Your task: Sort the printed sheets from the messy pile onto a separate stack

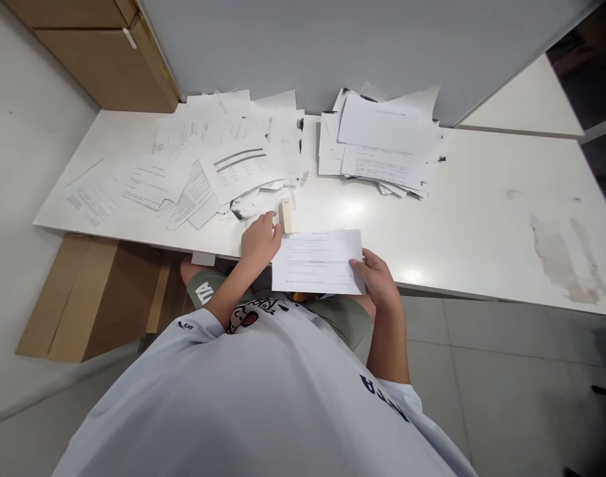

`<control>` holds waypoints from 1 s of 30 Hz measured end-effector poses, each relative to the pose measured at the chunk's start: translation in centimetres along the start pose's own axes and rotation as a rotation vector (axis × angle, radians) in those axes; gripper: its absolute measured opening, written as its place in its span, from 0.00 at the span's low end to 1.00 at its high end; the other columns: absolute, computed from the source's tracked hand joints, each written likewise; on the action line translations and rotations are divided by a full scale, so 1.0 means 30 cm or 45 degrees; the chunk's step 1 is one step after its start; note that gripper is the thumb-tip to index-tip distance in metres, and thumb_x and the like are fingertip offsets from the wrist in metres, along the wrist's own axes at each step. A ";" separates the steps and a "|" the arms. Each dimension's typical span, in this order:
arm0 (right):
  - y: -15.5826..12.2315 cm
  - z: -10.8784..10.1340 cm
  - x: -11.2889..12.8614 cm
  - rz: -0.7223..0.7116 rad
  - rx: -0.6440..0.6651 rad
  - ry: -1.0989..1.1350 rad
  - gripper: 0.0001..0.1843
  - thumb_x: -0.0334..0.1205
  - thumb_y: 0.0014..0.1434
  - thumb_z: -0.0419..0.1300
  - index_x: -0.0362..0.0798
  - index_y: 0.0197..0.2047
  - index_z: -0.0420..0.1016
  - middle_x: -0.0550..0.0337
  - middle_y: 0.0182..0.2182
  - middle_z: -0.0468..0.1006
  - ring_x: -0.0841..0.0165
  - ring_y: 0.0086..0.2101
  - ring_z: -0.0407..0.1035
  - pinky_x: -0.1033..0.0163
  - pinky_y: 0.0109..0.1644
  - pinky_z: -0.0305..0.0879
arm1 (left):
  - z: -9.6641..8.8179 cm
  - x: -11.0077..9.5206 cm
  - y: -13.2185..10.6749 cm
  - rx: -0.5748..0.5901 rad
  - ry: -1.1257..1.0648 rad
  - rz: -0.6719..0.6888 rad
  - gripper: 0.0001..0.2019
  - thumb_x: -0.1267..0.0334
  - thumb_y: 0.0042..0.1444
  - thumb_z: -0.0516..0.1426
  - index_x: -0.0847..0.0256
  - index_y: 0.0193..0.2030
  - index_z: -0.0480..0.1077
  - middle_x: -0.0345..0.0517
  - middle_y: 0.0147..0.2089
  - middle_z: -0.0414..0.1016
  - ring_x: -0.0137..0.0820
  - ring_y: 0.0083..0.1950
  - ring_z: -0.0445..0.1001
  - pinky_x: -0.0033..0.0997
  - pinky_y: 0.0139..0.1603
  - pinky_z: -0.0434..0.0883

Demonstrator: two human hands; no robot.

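Observation:
My right hand (376, 275) pinches the right edge of some printed sheets of paper (315, 262), thumb on top. The sheets lie partly on the desk and jut out past its front edge over my lap. My left hand (261, 238) is at the sheets' upper left corner, its fingers loosely bent and apart, holding nothing that I can see. Just beyond its fingertips is a small cream-coloured block (286, 216), narrow and upright-looking; its kind is not clear.
Loose printed papers (243, 165) spread over the left of the white desk (466, 218). Another messy paper pile (382, 146) lies at the back, against the grey partition (307, 53). Cardboard boxes stand at the back left (99, 66) and below the desk (84, 298). Stains mark the desk's right end.

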State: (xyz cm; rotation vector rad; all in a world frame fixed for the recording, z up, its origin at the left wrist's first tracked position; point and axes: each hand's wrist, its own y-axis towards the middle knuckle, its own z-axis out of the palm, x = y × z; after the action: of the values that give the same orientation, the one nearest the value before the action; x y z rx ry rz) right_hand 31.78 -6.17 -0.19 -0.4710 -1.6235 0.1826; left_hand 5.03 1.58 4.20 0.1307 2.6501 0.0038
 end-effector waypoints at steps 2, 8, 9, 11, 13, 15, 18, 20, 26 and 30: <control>-0.004 0.004 0.003 0.030 -0.005 0.039 0.26 0.51 0.46 0.65 0.48 0.47 0.75 0.59 0.31 0.78 0.62 0.33 0.71 0.60 0.36 0.66 | 0.006 -0.020 0.008 -0.085 0.037 0.163 0.20 0.61 0.67 0.47 0.63 0.62 0.64 0.53 0.55 0.76 0.44 0.58 0.72 0.42 0.55 0.71; -0.001 0.017 0.004 0.032 0.023 0.109 0.25 0.51 0.47 0.64 0.49 0.47 0.74 0.57 0.35 0.81 0.60 0.34 0.73 0.59 0.36 0.68 | 0.102 -0.004 0.055 0.081 0.141 0.762 0.26 0.57 0.69 0.43 0.66 0.71 0.54 0.54 0.74 0.55 0.44 0.77 0.46 0.49 0.75 0.50; 0.000 0.018 0.003 0.035 0.035 0.112 0.25 0.52 0.48 0.64 0.49 0.47 0.74 0.56 0.36 0.81 0.60 0.35 0.73 0.58 0.37 0.68 | 0.119 0.005 0.060 0.108 0.162 0.783 0.26 0.57 0.69 0.43 0.66 0.70 0.54 0.54 0.74 0.55 0.44 0.77 0.46 0.50 0.75 0.50; 0.004 0.018 0.000 0.029 0.057 0.100 0.25 0.52 0.49 0.64 0.49 0.48 0.74 0.56 0.37 0.81 0.59 0.36 0.74 0.58 0.38 0.69 | 0.143 0.019 0.063 0.126 0.204 0.792 0.26 0.58 0.69 0.43 0.67 0.70 0.55 0.55 0.73 0.56 0.44 0.77 0.46 0.52 0.75 0.49; 0.010 0.016 -0.006 0.008 0.067 0.082 0.25 0.52 0.50 0.63 0.49 0.49 0.74 0.56 0.38 0.81 0.58 0.38 0.74 0.58 0.39 0.69 | 0.152 0.023 0.059 0.122 0.247 0.793 0.27 0.58 0.68 0.45 0.69 0.70 0.55 0.57 0.74 0.54 0.45 0.77 0.45 0.53 0.75 0.49; 0.020 0.013 -0.014 -0.017 0.057 0.066 0.25 0.52 0.50 0.63 0.49 0.49 0.74 0.55 0.38 0.81 0.58 0.38 0.73 0.58 0.40 0.69 | 0.148 0.021 0.055 0.128 0.286 0.804 0.27 0.59 0.67 0.46 0.71 0.69 0.56 0.59 0.74 0.52 0.45 0.77 0.44 0.52 0.75 0.48; 0.038 0.017 -0.021 -0.071 0.020 0.043 0.25 0.52 0.50 0.62 0.48 0.49 0.75 0.56 0.37 0.80 0.59 0.39 0.72 0.58 0.40 0.68 | 0.136 0.017 0.057 0.133 0.309 0.806 0.26 0.63 0.67 0.46 0.72 0.69 0.57 0.60 0.74 0.52 0.44 0.77 0.46 0.51 0.75 0.50; 0.045 0.028 -0.016 -0.130 -0.017 0.020 0.23 0.52 0.51 0.61 0.48 0.47 0.76 0.56 0.37 0.80 0.59 0.39 0.72 0.58 0.42 0.67 | 0.132 0.022 0.066 0.110 0.284 0.798 0.25 0.62 0.67 0.46 0.69 0.68 0.59 0.58 0.74 0.53 0.44 0.76 0.48 0.51 0.75 0.52; 0.016 0.040 -0.003 -0.303 -0.196 -0.055 0.19 0.54 0.53 0.59 0.50 0.41 0.76 0.59 0.36 0.79 0.60 0.41 0.70 0.59 0.45 0.67 | 0.121 0.052 0.083 -0.034 0.066 0.770 0.23 0.59 0.67 0.45 0.62 0.66 0.63 0.53 0.71 0.61 0.44 0.77 0.46 0.55 0.74 0.53; 0.031 -0.050 -0.021 -0.419 -0.607 0.158 0.16 0.53 0.53 0.60 0.50 0.39 0.72 0.62 0.33 0.76 0.65 0.36 0.68 0.63 0.41 0.65 | 0.106 0.062 0.063 -0.118 -0.078 0.681 0.22 0.60 0.67 0.44 0.61 0.64 0.64 0.54 0.69 0.63 0.41 0.76 0.48 0.53 0.74 0.55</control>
State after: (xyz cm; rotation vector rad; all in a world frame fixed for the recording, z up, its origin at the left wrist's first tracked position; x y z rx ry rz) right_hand 33.47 -5.83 -0.94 -0.5537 -1.5938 -0.4813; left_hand 5.05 3.56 0.57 0.7861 2.4685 0.2922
